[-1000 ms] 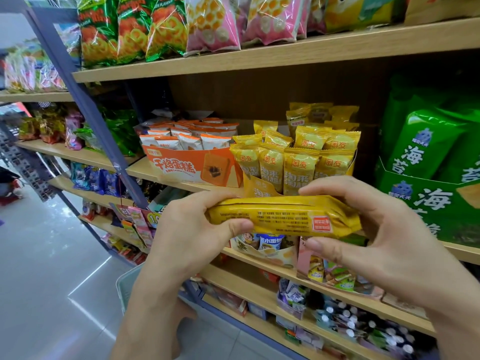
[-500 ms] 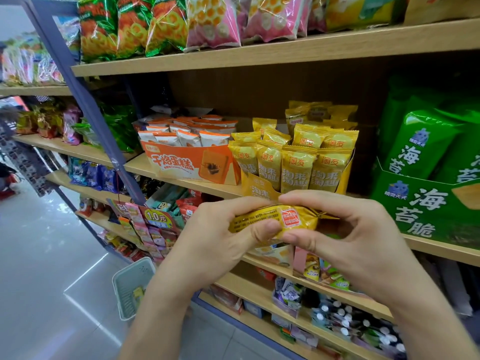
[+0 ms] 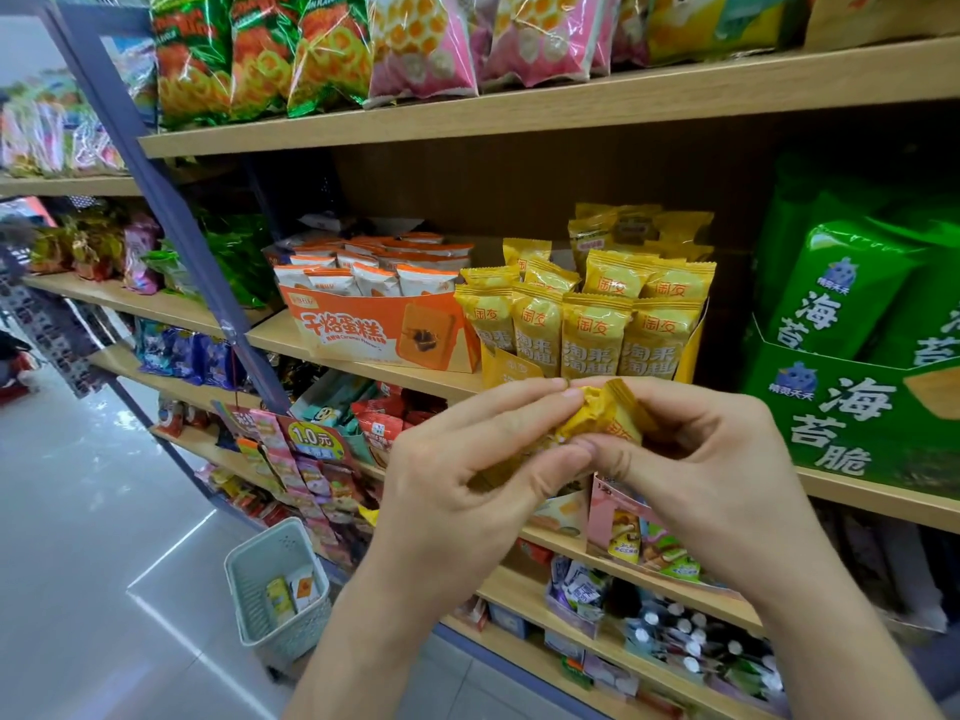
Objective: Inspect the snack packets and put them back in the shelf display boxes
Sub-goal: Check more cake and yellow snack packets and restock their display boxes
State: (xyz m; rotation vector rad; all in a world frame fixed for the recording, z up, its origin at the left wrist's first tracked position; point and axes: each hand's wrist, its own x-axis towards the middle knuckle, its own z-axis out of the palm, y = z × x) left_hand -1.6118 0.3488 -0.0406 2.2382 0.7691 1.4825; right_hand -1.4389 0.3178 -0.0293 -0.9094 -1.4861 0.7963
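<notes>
A yellow snack packet (image 3: 605, 415) is pinched between both hands in front of the shelf, end-on to me and mostly hidden by fingers. My left hand (image 3: 467, 480) grips its near end with thumb and fingers. My right hand (image 3: 696, 470) pinches its upper end. Just behind, on the middle shelf, stands the yellow display box (image 3: 501, 368) filled with several upright matching packets (image 3: 592, 330). An orange display box (image 3: 384, 330) with orange-and-white packets sits to its left.
A green display box (image 3: 852, 407) of seaweed snacks stands at the right. Chip bags fill the top shelf (image 3: 519, 106). A pale basket (image 3: 275, 584) with a few packets stands on the floor at lower left. Lower shelves hold several small goods.
The yellow packet was held flat and lengthwise between both hands; it has turned end-on and the hands have drawn close together, rising toward the yellow box.
</notes>
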